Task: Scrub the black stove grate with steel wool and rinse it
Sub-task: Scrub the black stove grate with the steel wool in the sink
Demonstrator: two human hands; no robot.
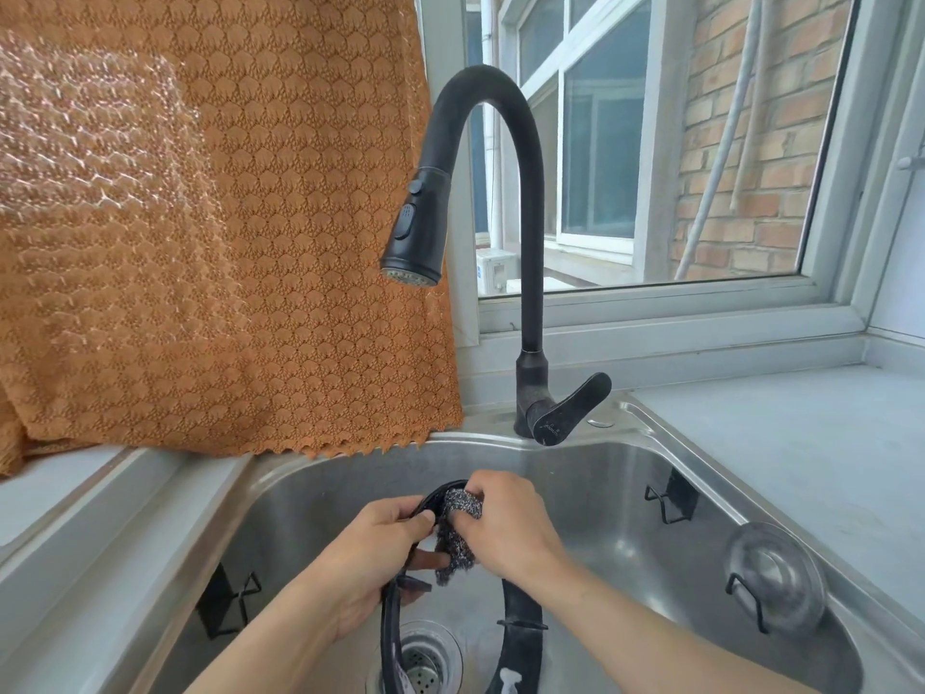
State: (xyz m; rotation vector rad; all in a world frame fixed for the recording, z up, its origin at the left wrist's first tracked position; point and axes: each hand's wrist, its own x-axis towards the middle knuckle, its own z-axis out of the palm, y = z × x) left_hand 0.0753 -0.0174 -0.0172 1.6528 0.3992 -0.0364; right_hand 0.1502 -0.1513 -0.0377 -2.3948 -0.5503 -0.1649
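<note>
An orange knitted cloth (210, 232) hangs at the far left, its zigzag hem draped over the back rim of the stainless-steel sink (625, 493). Inside the basin the left hand (370, 558) grips the black stove grate (523, 606), thumb curled over the top of the ring and fingers wrapped behind it, one fingertip showing through beneath the thumb. The grate is a round ring held on edge over the drain strainer (419, 658), its face turned roughly toward the camera, its long axis running from the fingers at the top down toward the bottom edge of the view, where its lower arc is cut off. A short prong juts from the ring's right side, below the right wrist. Just right of the left thumb, the right hand (505, 523) clenches a wad of steel wool (458, 538) and presses it against the ring's top arc; the wool and both hands hide that stretch of the ring. Above the fingers stands a black gooseneck faucet (530, 242); whether any water runs cannot be made out. Farther right, a round sink stopper (773, 576) leans against the basin's right wall.
</note>
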